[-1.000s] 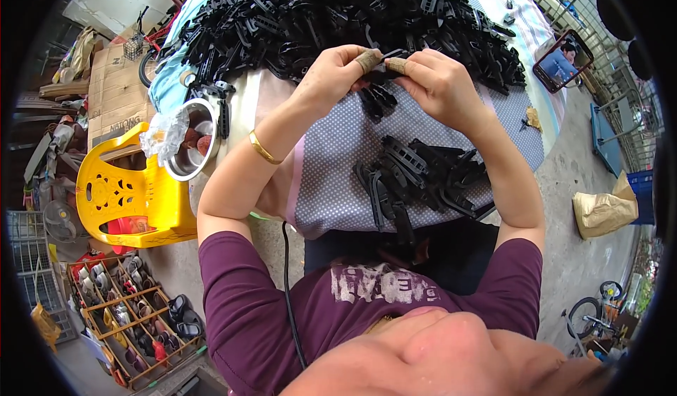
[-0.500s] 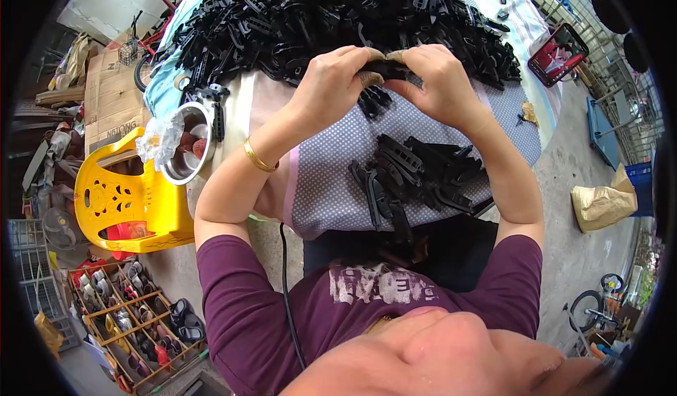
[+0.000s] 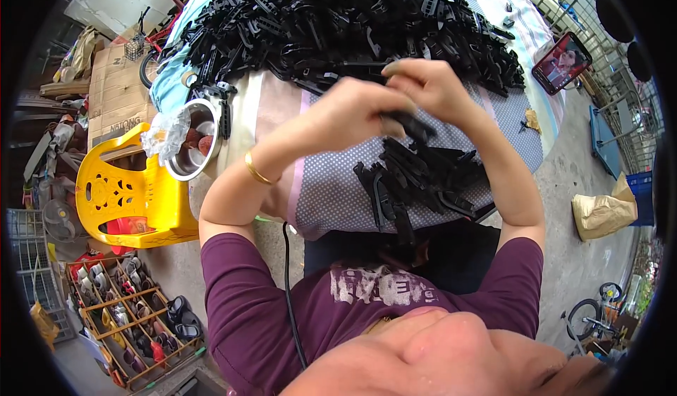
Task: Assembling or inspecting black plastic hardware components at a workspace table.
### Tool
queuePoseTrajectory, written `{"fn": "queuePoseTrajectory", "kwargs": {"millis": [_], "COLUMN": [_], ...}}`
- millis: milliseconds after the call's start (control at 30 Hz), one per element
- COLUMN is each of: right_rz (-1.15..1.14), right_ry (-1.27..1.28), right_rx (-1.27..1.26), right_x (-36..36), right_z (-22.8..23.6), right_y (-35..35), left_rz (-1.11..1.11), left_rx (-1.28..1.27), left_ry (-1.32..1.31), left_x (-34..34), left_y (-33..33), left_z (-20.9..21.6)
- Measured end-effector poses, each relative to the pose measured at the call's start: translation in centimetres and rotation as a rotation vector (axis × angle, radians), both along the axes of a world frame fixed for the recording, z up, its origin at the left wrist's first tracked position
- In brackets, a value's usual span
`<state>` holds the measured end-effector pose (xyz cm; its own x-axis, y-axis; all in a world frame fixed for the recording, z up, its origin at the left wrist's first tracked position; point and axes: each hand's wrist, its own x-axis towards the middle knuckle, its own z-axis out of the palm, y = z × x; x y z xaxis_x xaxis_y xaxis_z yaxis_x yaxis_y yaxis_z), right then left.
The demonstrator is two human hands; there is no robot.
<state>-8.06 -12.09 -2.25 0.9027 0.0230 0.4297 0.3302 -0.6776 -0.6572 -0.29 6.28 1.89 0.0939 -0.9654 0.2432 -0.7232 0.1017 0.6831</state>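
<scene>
My left hand (image 3: pixel 360 114), blurred by motion, is closed on a black plastic part (image 3: pixel 412 126) that sticks out past its fingertips. It hangs over a small heap of black plastic parts (image 3: pixel 416 184) on the near side of the table. Just beyond, to the right, my right hand (image 3: pixel 434 89) is curled with its fingers drawn together. What it holds, if anything, cannot be made out. Its fingertips lie at the near edge of a large pile of similar black parts (image 3: pixel 331 22) across the far side of the table.
A dotted grey cloth (image 3: pixel 324 191) covers the table front. On the left stand a metal bowl (image 3: pixel 209 114) with reddish round things and a yellow plastic chair (image 3: pixel 169 205). A phone (image 3: pixel 563 63) is propped at the right edge. A black cable (image 3: pixel 288 283) hangs by my left arm.
Both hands were together on one dark part. Now they have come apart: the left has moved nearer and right with a part, the right has shifted slightly nearer and curled.
</scene>
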Motion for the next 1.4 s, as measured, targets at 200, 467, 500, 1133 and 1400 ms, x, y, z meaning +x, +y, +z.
{"fn": "queuePoseTrajectory", "kwargs": {"millis": [200,467,500,1133,1400], "right_rz": [0.008,-0.06,-0.021,-0.232,-0.171], "right_ry": [-0.006,0.244,0.232,-0.124,-0.434], "right_rx": [-0.426,-0.113,0.031,0.346,-0.184], "right_x": [-0.2,-0.9,-0.6,-0.4,-0.2], "right_z": [-0.7,1.5,1.1,0.7,0.6], "right_y": [0.4,-0.1,-0.6,0.6,0.2], "left_rz": [-0.256,0.51,0.473,0.286,0.202], "left_rx": [-0.167,-0.129,-0.173,-0.205,-0.166], "left_ry": [-0.156,-0.601,-0.639,0.887,1.036], "left_x": [-0.9,4.5,5.0,4.1,2.7], "left_y": [-0.8,-2.6,-2.7,-2.7,-1.8], "left_z": [-1.7,-4.3,-4.5,-4.0,-2.5]}}
